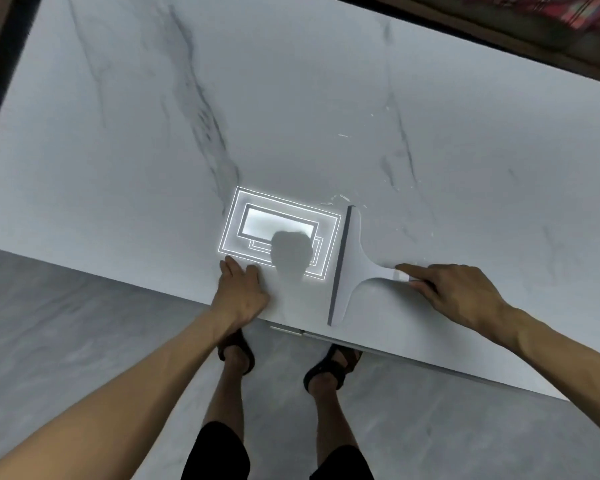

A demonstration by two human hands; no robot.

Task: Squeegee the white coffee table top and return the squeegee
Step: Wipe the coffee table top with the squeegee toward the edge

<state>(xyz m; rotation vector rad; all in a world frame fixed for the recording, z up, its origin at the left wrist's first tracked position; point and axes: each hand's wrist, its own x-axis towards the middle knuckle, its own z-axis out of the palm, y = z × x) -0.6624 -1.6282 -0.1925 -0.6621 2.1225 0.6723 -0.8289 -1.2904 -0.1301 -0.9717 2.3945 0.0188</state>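
Nearest, the sandalled feet (237, 348) stand on the grey floor (84, 341), right against the near edge of the white tabletop (118, 168). The left hand (243, 292) rests on that edge with fingers fairly straight and close together, apparently as a brace. The right hand (459, 292) grips the handle (394, 273) of the squeegee (355, 268), fingers curled under it and the index finger laid along the top. The dark blade (340, 265) lies on the surface just left of that hand's fingertips, between the two hands and running away from the edge.

Just past the blade's far end sit small droplets (343, 197), with more specks further beyond the right hand. A bright reflection (278, 220) of a ceiling light glares ahead of the left hand.

The risks, as I judge them:
- The blade's near end reaches the table edge, so a stroke could spill water onto the floor by the feet.
- Uneven pressure from a grip set so far back could lift one end and leave streaks.
- The far droplets are easily missed.
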